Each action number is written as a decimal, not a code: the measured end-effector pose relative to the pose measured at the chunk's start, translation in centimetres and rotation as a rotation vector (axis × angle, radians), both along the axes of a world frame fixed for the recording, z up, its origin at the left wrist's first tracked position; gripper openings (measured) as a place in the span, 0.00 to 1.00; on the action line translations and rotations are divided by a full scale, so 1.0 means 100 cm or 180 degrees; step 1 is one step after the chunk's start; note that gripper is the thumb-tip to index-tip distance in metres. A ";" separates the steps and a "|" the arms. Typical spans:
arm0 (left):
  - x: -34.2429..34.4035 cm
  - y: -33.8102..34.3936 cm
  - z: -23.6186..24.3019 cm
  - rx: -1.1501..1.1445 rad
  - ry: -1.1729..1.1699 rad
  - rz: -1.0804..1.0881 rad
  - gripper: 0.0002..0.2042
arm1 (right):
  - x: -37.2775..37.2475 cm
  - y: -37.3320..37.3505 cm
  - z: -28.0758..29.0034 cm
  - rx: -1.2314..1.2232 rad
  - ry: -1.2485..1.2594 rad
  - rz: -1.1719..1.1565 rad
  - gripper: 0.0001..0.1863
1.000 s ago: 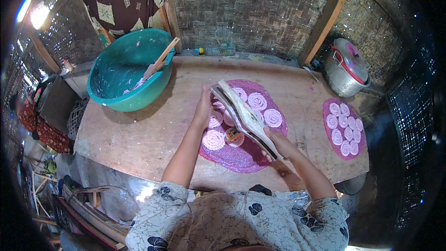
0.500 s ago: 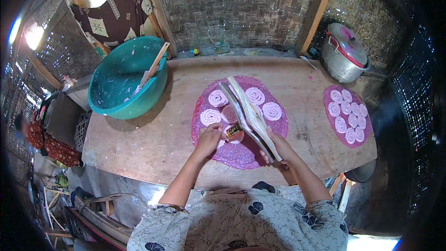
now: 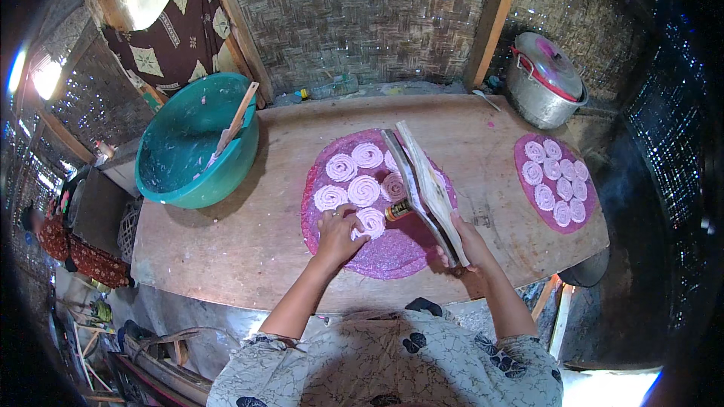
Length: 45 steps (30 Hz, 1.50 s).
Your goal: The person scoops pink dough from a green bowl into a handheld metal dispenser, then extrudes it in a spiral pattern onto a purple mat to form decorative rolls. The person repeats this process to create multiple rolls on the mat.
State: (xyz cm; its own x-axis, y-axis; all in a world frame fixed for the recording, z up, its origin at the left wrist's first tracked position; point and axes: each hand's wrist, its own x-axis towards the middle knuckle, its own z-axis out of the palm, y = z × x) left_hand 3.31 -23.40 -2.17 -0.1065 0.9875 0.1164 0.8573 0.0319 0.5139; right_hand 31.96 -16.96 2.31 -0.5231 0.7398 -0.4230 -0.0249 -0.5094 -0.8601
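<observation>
**Left hand (image 3: 338,235) at a pink spiral rosette (image 3: 371,223), right hand (image 3: 463,243) gripping a two-bar wooden tool (image 3: 427,185)**

Nearest is the person's leaf-patterned shirt (image 3: 452,362), in front of the round purple mat (image 3: 392,256) that lies on the wooden bench (image 3: 249,256). On the near half of the mat sits the pink spiral rosette; the left hand's thumb and index finger stand apart at its left edge. The right hand's fingers are clamped round the near end of the wooden tool, which slants above the mat's right side. A small labelled can (image 3: 397,210) juts leftward from the tool over the mat. Behind that rosette, more pink rosettes (image 3: 363,191) cover the mat's middle and far part.

Right of the mat lies a smaller purple mat (image 3: 543,216), also bearing pink rosettes. Left of and beyond the mat stands a green basin (image 3: 188,192), a wooden spatula (image 3: 237,117) leaning on its rim. Farther beyond the mat are a lidded metal pot (image 3: 547,102) to the right, a clear bottle (image 3: 335,89) lying on its side, and a woven wall (image 3: 362,22).
</observation>
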 end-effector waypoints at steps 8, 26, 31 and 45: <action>-0.027 0.084 0.047 0.0931 -0.3613 -0.0227 0.25 | 0.020 0.001 0.028 0.0244 -0.0010 0.0234 0.29; 0.004 0.185 -0.027 0.1095 -0.8286 -0.0509 0.20 | -0.031 0.069 0.058 0.0478 -0.2130 0.1642 0.40; 0.012 0.165 0.012 0.1097 -0.8263 -0.0070 0.20 | -0.029 0.059 0.082 0.0510 -0.2061 0.1552 0.39; 0.006 0.169 0.042 0.1308 -0.8205 -0.0633 0.17 | -0.030 0.051 0.098 0.1129 -0.2235 0.1159 0.38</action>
